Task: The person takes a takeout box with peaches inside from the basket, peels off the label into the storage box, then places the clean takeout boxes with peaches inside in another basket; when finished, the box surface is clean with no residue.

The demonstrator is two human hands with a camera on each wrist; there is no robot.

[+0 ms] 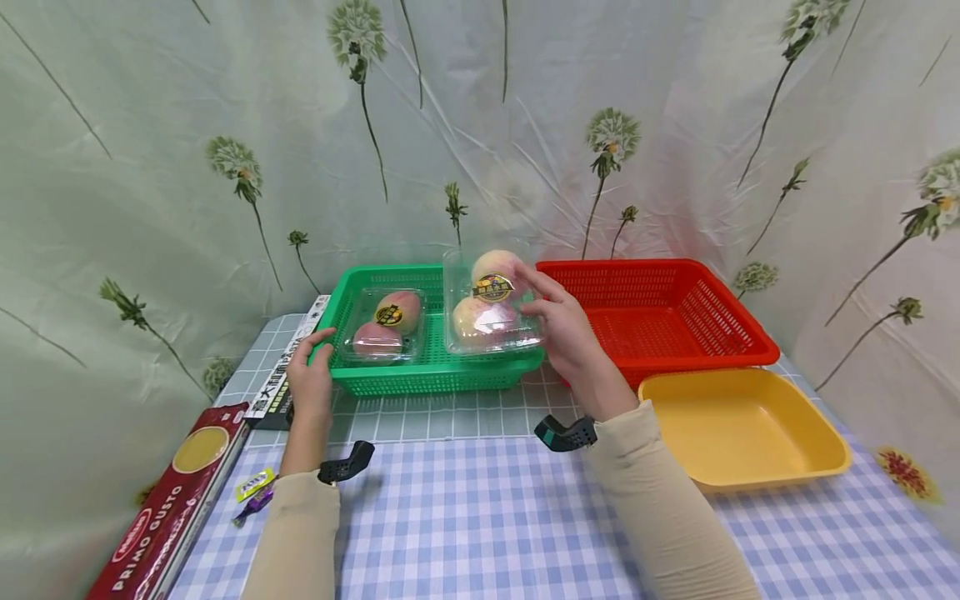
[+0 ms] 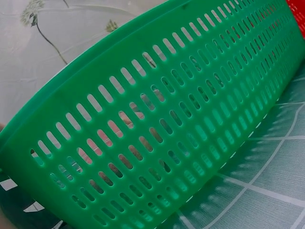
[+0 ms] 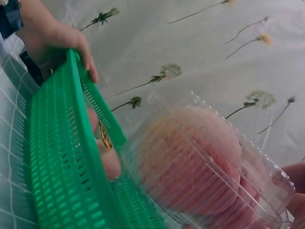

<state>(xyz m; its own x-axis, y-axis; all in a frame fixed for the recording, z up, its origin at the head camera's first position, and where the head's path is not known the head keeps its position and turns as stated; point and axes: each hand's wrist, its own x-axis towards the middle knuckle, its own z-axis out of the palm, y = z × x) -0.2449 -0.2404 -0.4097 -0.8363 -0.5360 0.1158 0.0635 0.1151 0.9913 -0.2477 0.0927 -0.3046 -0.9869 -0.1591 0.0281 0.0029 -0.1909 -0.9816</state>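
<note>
My right hand [image 1: 566,333] grips the right side of a clear plastic box of peaches [image 1: 491,321], tilted up over the right half of a green basket [image 1: 427,383]. Two pale pink peaches and a dark round label show through its lid. At the basket's left front corner, my left hand [image 1: 311,379] holds the rim, fingers bent over it in the right wrist view. A second box of peaches [image 1: 386,325] lies inside the basket on the left. The basket's slotted wall [image 2: 190,95] fills the left wrist view, which hides most of the left hand.
A red basket [image 1: 637,333] stands right of the green one, with a yellow tub [image 1: 742,433] in front of it. On the left lie a red pasta box [image 1: 176,500], a black-and-white box [image 1: 281,383] and two small wrapped sweets [image 1: 256,484]. A flowered curtain [image 1: 480,125] hangs behind.
</note>
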